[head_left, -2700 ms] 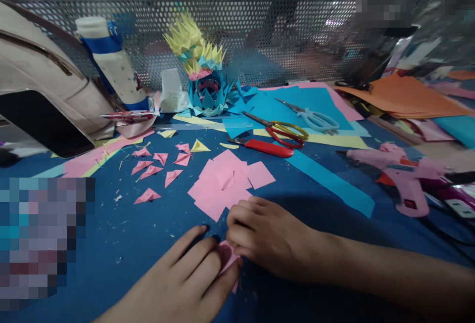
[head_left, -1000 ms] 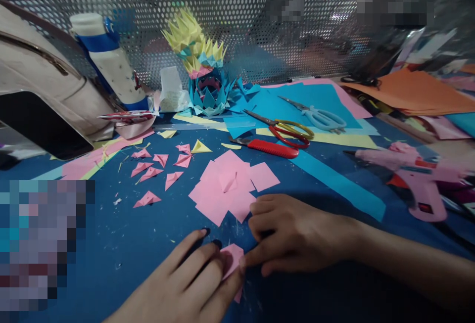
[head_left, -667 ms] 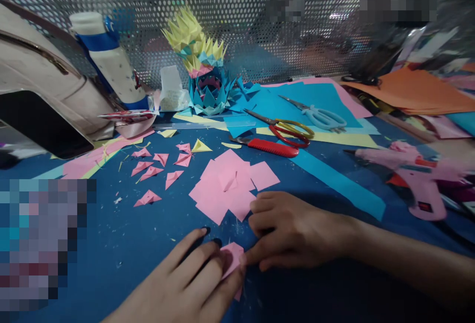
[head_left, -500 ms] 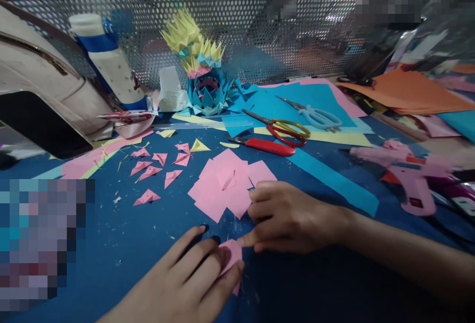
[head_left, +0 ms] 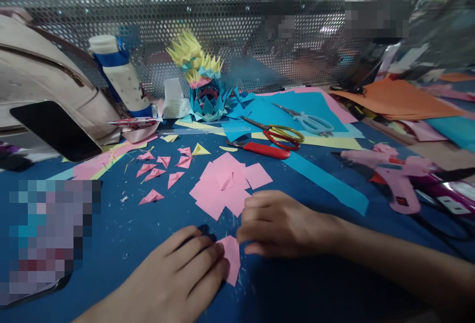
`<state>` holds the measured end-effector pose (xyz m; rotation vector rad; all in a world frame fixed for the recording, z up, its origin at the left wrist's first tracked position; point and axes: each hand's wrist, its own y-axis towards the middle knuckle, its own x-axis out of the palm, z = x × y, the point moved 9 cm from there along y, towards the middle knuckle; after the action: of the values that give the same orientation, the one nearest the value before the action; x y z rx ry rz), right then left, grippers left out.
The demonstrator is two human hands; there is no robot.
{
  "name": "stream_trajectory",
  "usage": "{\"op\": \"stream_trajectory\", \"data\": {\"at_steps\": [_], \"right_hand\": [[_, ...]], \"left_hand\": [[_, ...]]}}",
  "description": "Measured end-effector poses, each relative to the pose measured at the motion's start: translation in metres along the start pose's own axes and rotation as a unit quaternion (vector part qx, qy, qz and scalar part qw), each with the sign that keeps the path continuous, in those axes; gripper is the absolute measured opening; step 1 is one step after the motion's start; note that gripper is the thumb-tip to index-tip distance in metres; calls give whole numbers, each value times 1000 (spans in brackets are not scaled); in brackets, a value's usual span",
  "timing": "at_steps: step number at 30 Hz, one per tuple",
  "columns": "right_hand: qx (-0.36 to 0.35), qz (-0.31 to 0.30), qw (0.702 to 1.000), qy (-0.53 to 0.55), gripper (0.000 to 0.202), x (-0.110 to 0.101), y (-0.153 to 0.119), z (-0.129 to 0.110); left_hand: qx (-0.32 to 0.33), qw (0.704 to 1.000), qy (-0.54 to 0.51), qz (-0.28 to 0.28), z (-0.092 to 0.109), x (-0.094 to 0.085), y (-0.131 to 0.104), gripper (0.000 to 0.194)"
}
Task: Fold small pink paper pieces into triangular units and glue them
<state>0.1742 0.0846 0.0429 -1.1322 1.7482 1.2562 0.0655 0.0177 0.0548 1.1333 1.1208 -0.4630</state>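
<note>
Perforated metal panel (head_left: 230, 21) rising behind a blue surface (head_left: 122, 283) strewn with papercraft materials. Nearest the wearer, a folded pink paper piece (head_left: 232, 262) lies between the two hands. Left hand (head_left: 174, 271): grip flat and unclosed, fingers extended over the left part of the piece. Right hand (head_left: 282, 224): fingers curled just beside the upper right of the piece; whether this grip encloses anything cannot be told. Beyond the hands: overlapping pink squares (head_left: 213, 195), with small folded pink triangles (head_left: 151, 197) to their left. Farther back: red-handled cutter (head_left: 265, 150), red-and-yellow-handled scissors (head_left: 266, 127), blue sheets (head_left: 256, 108), and spiky yellow-and-blue paper model (head_left: 203, 71). At right: pink glue gun (head_left: 397, 164).
</note>
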Motion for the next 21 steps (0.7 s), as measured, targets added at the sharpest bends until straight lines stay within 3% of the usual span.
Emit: {"op": "stream_trajectory", "data": {"at_steps": [5, 10, 21], "right_hand": [[-65, -20, 995, -73, 23, 3, 2, -23], [-110, 39, 986, -117, 19, -3, 6, -41], [-125, 57, 984, -110, 18, -1, 8, -45]], "left_hand": [[7, 1000, -2, -3, 1, 2, -3, 44], [6, 1000, -18, 0, -1, 3, -1, 49], [6, 1000, -24, 8, -5, 0, 1, 48]]}}
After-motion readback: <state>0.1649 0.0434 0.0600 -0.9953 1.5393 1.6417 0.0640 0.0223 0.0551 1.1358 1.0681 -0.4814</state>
